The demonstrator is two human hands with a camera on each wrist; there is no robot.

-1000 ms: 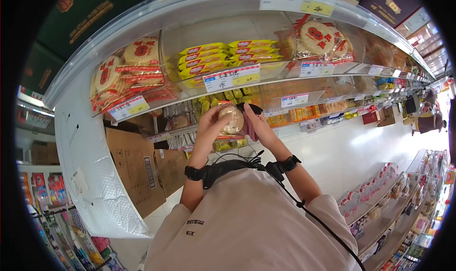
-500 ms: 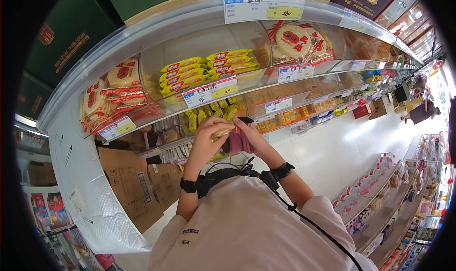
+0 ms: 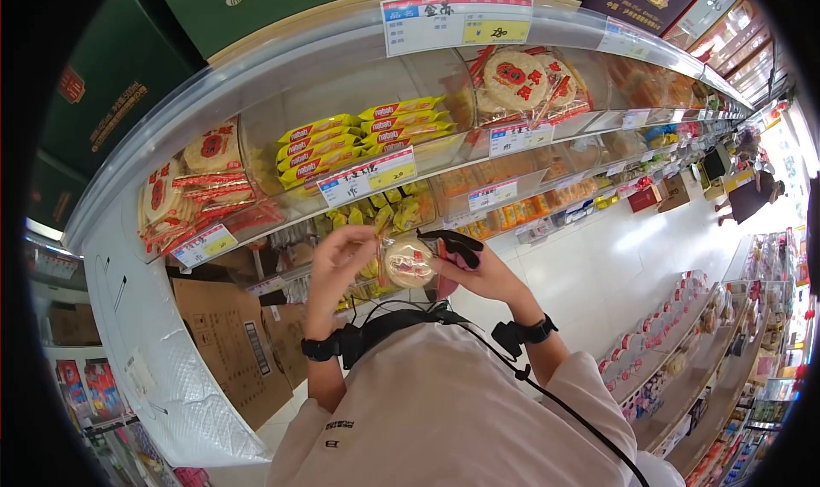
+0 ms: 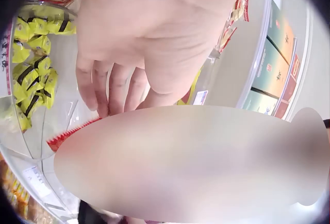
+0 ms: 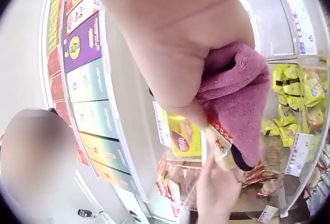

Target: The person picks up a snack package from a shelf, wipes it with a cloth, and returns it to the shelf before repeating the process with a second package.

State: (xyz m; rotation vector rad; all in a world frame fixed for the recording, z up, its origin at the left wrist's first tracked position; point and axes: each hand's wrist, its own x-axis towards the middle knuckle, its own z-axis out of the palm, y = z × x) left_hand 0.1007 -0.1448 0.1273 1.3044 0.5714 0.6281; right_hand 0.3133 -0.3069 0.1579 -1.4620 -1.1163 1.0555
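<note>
**Snack shelf (image 3: 295,64) in a bright shop**

From my remote seat, I see it curve across the head view, with green boxes (image 3: 282,4) along its top and a pale floor (image 3: 589,290) off to the right. On the upper tier I can read "nabati" on yellow packets (image 3: 359,141) in 2 piles, with red-printed crackers (image 3: 525,81) to the right and more to the left. A card (image 3: 367,178) hangs on the edge below them.

The pack (image 3: 408,263) – a round, pale cracker in clear wrap with red print – is up between the 2 hands, in front of the lower tier. My right hand (image 3: 483,278) grips its right side, thumb over the front; that same hand holds a pink cloth (image 5: 234,100) with a black end, bunched against the palm. My left hand (image 3: 337,269) pinches the pack's upper left edge – the left wrist view has its bent fingers at a red serrated edge, with a blurred patch covering the rest. A black band (image 3: 323,349) circles each wrist.
</note>
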